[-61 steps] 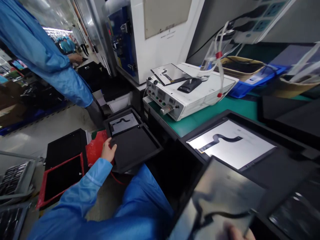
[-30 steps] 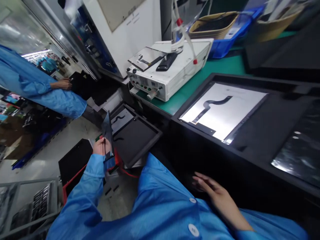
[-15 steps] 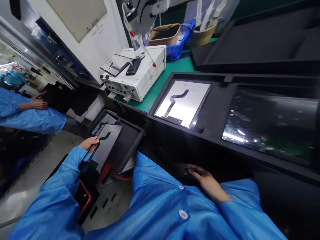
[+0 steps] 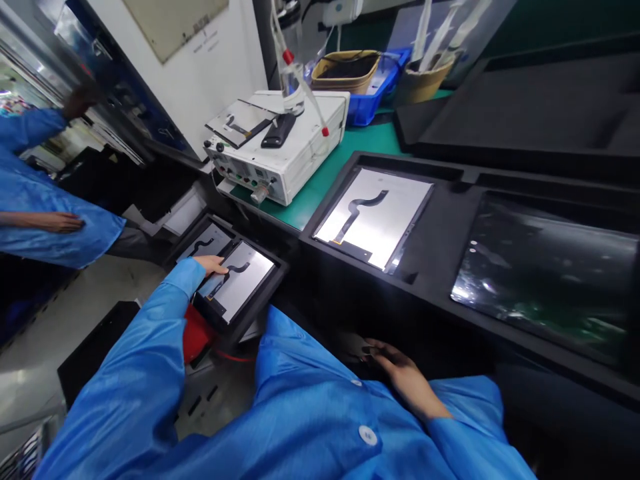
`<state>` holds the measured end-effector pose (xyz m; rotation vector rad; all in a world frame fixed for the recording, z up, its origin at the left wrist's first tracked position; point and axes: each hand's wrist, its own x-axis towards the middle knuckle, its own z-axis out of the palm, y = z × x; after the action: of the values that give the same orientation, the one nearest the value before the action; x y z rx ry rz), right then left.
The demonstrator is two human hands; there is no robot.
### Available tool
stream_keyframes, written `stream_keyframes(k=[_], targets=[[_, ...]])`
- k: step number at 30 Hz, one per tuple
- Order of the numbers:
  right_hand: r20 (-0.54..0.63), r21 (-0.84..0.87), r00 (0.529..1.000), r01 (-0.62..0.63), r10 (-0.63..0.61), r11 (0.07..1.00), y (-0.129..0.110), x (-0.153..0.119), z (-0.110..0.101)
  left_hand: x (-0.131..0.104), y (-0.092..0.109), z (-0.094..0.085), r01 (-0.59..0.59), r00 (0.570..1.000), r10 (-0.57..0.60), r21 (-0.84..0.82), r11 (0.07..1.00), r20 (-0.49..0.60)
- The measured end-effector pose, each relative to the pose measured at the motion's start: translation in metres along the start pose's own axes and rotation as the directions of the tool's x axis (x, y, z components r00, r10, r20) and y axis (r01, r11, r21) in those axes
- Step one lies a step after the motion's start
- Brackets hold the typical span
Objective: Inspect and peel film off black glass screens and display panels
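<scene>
The display panel (image 4: 250, 283) lies between 8 and 9 o'clock from the middle of the view, pale face upward, at the nearer compartment of the lower black tray (image 4: 265, 297). The left hand (image 4: 210, 265) touches it from its 10 o'clock side, the fingers rather straight; whether they pinch the panel or only rest on it, I cannot tell. A second panel (image 4: 213, 243) lies beyond, toward 10 o'clock. The right hand (image 4: 397, 373), near 5 o'clock, has half-curled fingers beside a dim grey piece (image 4: 355, 345); in this shadow I cannot tell if it is held. The step in hand is, I judge, the placing of the panel. The next move seems to call for checking its edges, then a gentle release without catching the curved ribbon (image 4: 239, 269).
</scene>
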<state>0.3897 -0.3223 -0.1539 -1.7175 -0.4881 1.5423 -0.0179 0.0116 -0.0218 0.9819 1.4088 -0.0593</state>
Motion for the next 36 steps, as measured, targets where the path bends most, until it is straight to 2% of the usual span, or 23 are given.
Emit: stream_keyframes(k=[6,11,13,16,19,23,29,32,34,36], targets=[[-0.005,-0.068,1.000,-0.010,0.010,0.998,0.004,0.007,-0.002,0.017,-0.003,-0.007,-0.045,0.991,0.067,0.186,0.981,-0.114],[-0.008,-0.090,1.000,-0.013,0.012,0.996,0.008,0.011,0.000,0.012,-0.015,0.005,-0.146,0.940,0.233,0.324,0.935,-0.250],[-0.013,-0.103,1.000,-0.009,0.007,0.995,0.010,0.012,0.001,0.004,-0.021,0.013,-0.183,0.929,0.279,0.352,0.918,-0.244],[-0.012,-0.123,1.000,-0.001,0.000,0.992,0.010,0.013,0.001,-0.004,-0.024,0.022,-0.209,0.937,0.293,0.367,0.907,-0.190],[-0.010,-0.141,1.000,-0.003,0.002,0.990,0.009,0.012,0.000,-0.003,-0.021,0.027,-0.193,0.930,0.297,0.402,0.895,-0.215],[-0.001,-0.153,1.000,-0.013,0.013,0.988,0.007,0.009,-0.002,0.002,-0.019,0.033,-0.149,0.891,0.319,0.455,0.878,-0.324],[0.006,-0.155,1.000,-0.008,0.009,0.988,0.007,0.009,0.000,0.002,-0.021,0.039,-0.102,0.846,0.303,0.424,0.900,-0.440],[-0.004,-0.174,1.000,-0.008,0.007,0.985,0.003,0.010,0.001,-0.009,-0.025,0.041,-0.109,0.774,0.320,0.383,0.917,-0.546],[-0.016,-0.191,1.000,-0.005,0.002,0.982,0.000,0.009,-0.001,-0.023,-0.034,0.042,-0.147,0.686,0.346,0.344,0.927,-0.640],[-0.028,-0.207,1.000,-0.004,-0.002,0.978,-0.001,0.008,-0.005,-0.040,-0.052,0.043,-0.200,0.567,0.345,0.281,0.939,-0.748]])
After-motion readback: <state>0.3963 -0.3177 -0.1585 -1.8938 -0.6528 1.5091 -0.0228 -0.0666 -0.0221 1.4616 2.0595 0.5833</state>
